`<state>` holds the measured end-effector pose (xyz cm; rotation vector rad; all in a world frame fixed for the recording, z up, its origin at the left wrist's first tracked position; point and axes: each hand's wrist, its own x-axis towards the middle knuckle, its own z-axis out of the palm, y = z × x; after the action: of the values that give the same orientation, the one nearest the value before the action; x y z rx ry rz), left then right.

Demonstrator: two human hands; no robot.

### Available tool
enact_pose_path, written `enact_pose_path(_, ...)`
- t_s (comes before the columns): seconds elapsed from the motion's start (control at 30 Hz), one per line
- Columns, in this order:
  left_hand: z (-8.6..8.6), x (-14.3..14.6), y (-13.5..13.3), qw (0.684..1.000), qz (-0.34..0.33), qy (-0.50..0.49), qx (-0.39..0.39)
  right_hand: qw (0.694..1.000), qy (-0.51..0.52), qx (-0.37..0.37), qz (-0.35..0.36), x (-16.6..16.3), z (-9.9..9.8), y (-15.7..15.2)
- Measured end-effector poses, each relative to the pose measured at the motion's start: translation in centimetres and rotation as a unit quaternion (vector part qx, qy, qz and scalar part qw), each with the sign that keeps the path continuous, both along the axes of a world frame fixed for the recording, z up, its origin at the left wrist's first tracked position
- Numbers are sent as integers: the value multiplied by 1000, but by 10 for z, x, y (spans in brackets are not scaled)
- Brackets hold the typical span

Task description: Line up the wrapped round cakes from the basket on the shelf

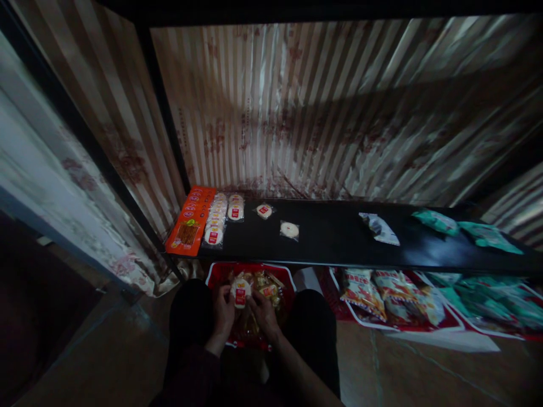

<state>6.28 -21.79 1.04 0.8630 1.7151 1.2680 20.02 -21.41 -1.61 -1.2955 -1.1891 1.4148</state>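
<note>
Down low, between the knees: left hand [223, 312] closed around a small round wrapped snack [240, 293] with a red label, held upright just above the red basket [220, 272]. Right hand [263, 312] buried among the loose packets in that same basket, fingers curled in; whether clamped on one or merely sorting, cannot tell. Probably lifted clear so the label faces up, matching the ones already laid out.

Above, on the black shelf [339, 234]: an orange packet [190, 220] at the far left end, flush to the frame post, then two neat columns of round snacks [217, 217], then two singles [263, 211] [289, 230] lying apart. Further right a silvery packet [379, 228] and green packets [436, 221], well apart from the rounds.

Plenty of bare shelf between the singles and the silvery packet. Front edge of shelf directly over the basket, so little headroom when raising a hand. Striped curtain close behind, more red-and-white bags [384, 294] on the floor to the right.
</note>
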Motion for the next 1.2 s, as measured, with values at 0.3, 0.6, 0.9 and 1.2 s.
enact_pose_path(0.3,23,6,21,998,-2,47,37,987,-133,74,-56,0,37,25)
enact_pose_path(0.6,47,15,47,997,-23,31,60,988,-84,103,-84,8,49,64)
enact_pose_path(0.9,63,24,66,995,-12,42,89,981,-104,116,-114,5,65,96)
enact_pose_path(1.2,65,22,84,991,-1,81,109,983,-127,95,-93,0,66,119)
